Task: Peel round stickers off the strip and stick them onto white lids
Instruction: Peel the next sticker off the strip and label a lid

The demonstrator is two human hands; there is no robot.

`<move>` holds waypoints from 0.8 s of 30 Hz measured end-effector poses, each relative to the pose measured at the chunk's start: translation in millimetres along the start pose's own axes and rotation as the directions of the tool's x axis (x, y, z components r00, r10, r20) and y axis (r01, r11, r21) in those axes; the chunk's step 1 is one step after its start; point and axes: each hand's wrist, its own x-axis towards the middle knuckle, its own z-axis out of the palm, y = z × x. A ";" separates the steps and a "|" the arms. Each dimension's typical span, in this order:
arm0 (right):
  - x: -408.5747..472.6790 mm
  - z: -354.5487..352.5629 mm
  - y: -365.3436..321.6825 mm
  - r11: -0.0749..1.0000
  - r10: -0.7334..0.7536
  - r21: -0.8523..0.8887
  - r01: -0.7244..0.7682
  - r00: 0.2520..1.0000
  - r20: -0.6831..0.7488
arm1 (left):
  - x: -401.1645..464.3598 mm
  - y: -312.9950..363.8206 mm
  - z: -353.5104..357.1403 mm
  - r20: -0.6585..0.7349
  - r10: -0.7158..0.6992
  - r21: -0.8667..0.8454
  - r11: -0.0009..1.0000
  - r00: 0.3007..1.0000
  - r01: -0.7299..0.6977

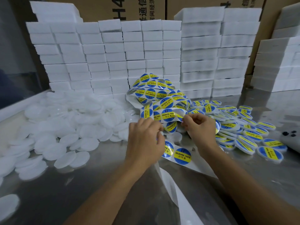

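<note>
Right grip: the right hand [201, 125] pinched a round sticker's [179, 115] curled yellow edge at its fingertips.
Left grip: the left hand [144, 137] had its fingers curled on the sticker strip [164, 115], just left of the pinch.
Strip: it ran from a tangled heap behind the grips to bare white backing trailing toward the person.
Plain white lids [65, 127]: piled left of the left grip on the steel worktop [81, 192].
Labelled lids [246, 135]: heaped right of the right grip.
Foam blocks [113, 54]: stacked behind.
</note>
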 end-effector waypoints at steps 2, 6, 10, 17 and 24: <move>3.0 -2.8 2.1 0.999 -0.024 -0.039 0.022 0.999 -0.032 | 14.4 14.2 11.1 0.229 0.062 0.072 0.994 0.972 -0.080; 4.7 -6.1 5.0 0.994 -0.071 -0.089 0.069 0.997 -0.017 | 34.0 30.3 38.0 0.502 0.043 0.197 0.967 0.864 -0.162; 2.9 -6.5 7.0 0.983 -0.147 -0.112 0.149 0.989 0.024 | 39.0 25.2 56.8 0.593 -0.150 0.252 0.968 0.791 -0.005; 1.1 -3.9 5.0 0.978 -0.184 -0.086 0.188 0.982 0.050 | 38.3 21.4 64.2 0.555 -0.159 0.200 0.978 0.817 0.055; 1.3 -4.9 3.6 0.980 -0.191 -0.045 0.192 0.981 0.025 | 38.9 33.2 59.0 0.645 -0.001 0.054 0.998 0.764 -0.044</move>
